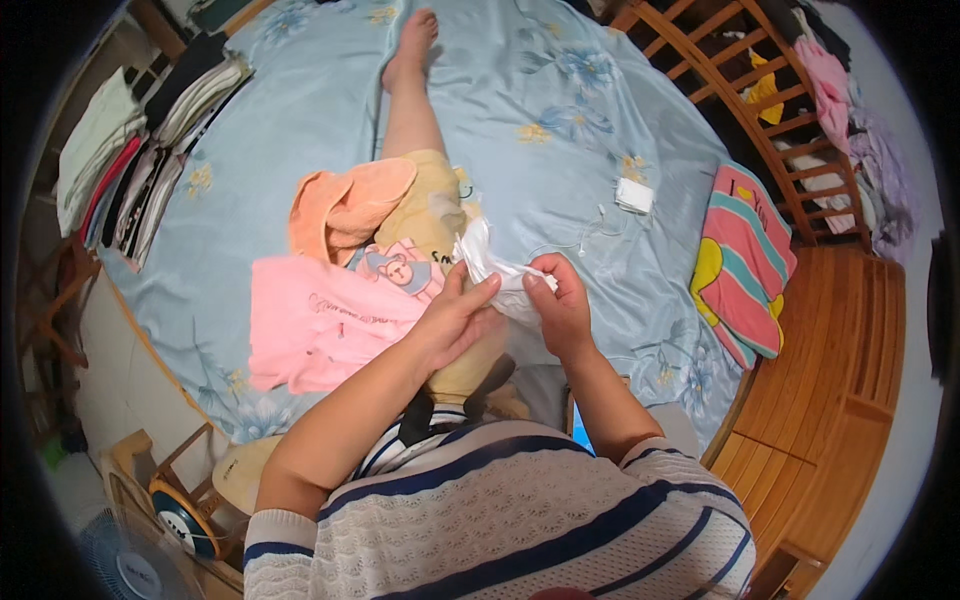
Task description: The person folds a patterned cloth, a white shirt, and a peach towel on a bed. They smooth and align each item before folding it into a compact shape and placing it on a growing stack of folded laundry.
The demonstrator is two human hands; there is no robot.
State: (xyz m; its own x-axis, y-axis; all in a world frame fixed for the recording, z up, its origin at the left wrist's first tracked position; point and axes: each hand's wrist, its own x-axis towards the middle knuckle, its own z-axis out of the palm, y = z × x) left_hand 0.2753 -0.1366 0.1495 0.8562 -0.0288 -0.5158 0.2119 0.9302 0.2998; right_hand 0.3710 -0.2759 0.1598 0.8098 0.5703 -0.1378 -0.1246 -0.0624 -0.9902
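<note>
A crumpled white cloth (pixel 507 277) is stretched between my two hands, above my lap. My left hand (pixel 462 312) grips its left part, thumb on top. On its right end, my right hand (pixel 562 305) pinches the edge between thumb and fingers. What kind of garment or cloth it is, the folds hide. Left of my left hand lies a pink garment (pixel 320 325) with a bear picture at its upper right corner. An orange towel-like cloth (pixel 350 205) lies rumpled beyond it, against my yellow-clad leg (pixel 425 205).
A blue flowered sheet (pixel 530 70) covers the bed. To the right are a small white block-shaped item (pixel 634 196) with a thin cord nearby and a colourful striped cloth (pixel 740 265). Folded clothes (pixel 160 140) are stacked at left. A wooden railing (pixel 740 60) borders the far right; a fan (pixel 135 570) stands lower left.
</note>
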